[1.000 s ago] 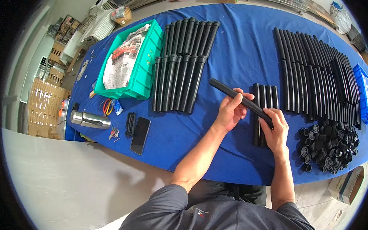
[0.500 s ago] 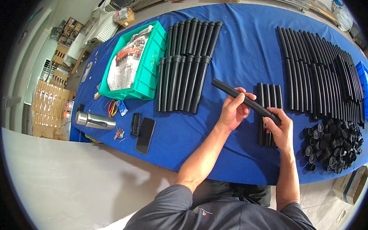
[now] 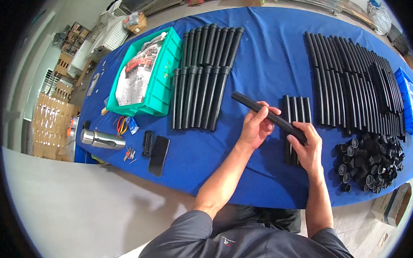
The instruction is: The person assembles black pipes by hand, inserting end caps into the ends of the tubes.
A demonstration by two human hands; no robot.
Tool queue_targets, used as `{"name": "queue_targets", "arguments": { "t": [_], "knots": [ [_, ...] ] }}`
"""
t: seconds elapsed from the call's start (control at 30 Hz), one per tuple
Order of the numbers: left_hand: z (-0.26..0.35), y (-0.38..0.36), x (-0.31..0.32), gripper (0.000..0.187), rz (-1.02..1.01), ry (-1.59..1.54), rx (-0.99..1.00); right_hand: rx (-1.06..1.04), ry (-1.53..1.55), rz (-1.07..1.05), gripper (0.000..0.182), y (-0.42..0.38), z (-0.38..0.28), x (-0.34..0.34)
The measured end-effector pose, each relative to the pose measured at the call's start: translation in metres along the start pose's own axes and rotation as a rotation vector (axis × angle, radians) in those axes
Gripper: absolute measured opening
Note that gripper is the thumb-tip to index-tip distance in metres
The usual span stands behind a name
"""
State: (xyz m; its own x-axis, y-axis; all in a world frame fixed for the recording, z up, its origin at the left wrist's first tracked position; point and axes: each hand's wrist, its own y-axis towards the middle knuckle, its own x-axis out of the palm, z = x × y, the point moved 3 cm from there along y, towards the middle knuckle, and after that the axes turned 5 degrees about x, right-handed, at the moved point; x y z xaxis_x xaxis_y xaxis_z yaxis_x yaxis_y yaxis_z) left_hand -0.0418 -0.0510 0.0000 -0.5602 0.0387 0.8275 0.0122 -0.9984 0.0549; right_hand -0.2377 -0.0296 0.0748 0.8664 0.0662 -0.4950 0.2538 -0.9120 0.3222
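A black tube [image 3: 248, 101] is held slantwise above the table, its far end pointing up and left. My left hand [image 3: 257, 128] is closed around its middle, thumb on top. Around the lower right end, my right hand [image 3: 307, 146] grips with thumb and fingers, hiding part of that end. Several more black tubes [image 3: 296, 108] lie side by side just beneath and behind my right hand. To the right of that hand is a heap of black caps [image 3: 369, 162], some showing ringed faces.
Capped black tubes [image 3: 201, 97] lie in two rows beside a green crate [image 3: 158, 96] lined with newspaper. Many plain tubes [image 3: 335, 97] lie at right near a blue bin [image 3: 408, 108]. A steel flask [image 3: 102, 139], keys [image 3: 129, 154], pliers [image 3: 121, 125] and a phone [image 3: 159, 156] sit at left.
The whole view has shifted slightly, with the scene a little lower and further left. Both hands keep their hold on the tube at nearly the same slant.
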Motion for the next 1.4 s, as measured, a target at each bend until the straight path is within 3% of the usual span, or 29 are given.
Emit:
{"name": "queue_targets", "arguments": {
  "t": [0.03, 0.13, 0.17, 0.2, 0.27, 0.4, 0.43, 0.53, 0.67, 0.8, 1.4],
  "knots": [
    [0.001, 0.0, -0.001, 0.019, -0.014, -0.01, 0.002, 0.192, 0.187, -0.048, 0.035, -0.003, 0.013, 0.002],
    [0.002, -0.002, 0.004, 0.018, 0.0, -0.008, 0.022, 0.483, 0.368, -0.125, 0.036, -0.008, 0.025, 0.005],
    [0.002, -0.003, 0.007, 0.018, 0.026, 0.007, 0.008, 0.345, 0.199, -0.06, 0.034, -0.006, 0.018, 0.001],
    [0.001, -0.003, 0.009, 0.017, 0.048, 0.02, -0.01, -0.013, 0.008, 0.067, 0.034, -0.001, 0.007, -0.002],
    [0.0, -0.004, 0.007, 0.019, 0.047, 0.017, -0.049, -0.07, -0.058, 0.088, 0.035, 0.0, 0.006, -0.003],
    [0.003, -0.003, 0.008, 0.021, -0.053, -0.061, -0.019, 0.396, 0.315, -0.094, 0.035, -0.004, 0.018, -0.004],
    [0.003, -0.003, 0.013, 0.021, -0.031, -0.055, -0.017, 0.352, 0.273, -0.086, 0.034, -0.003, 0.017, -0.003],
    [-0.001, -0.004, 0.013, 0.022, 0.011, -0.037, -0.036, -0.191, -0.076, 0.132, 0.033, 0.001, 0.006, -0.002],
    [0.003, -0.003, 0.008, 0.017, -0.042, -0.029, -0.017, 0.272, 0.111, -0.118, 0.034, -0.001, 0.01, -0.004],
    [0.0, -0.004, 0.011, 0.017, -0.012, -0.012, -0.019, -0.054, -0.015, 0.065, 0.036, -0.002, 0.007, -0.004],
    [-0.001, -0.004, 0.012, 0.016, -0.004, 0.04, -0.005, -0.001, -0.029, 0.044, 0.037, -0.006, 0.01, 0.0]
  ]
}}
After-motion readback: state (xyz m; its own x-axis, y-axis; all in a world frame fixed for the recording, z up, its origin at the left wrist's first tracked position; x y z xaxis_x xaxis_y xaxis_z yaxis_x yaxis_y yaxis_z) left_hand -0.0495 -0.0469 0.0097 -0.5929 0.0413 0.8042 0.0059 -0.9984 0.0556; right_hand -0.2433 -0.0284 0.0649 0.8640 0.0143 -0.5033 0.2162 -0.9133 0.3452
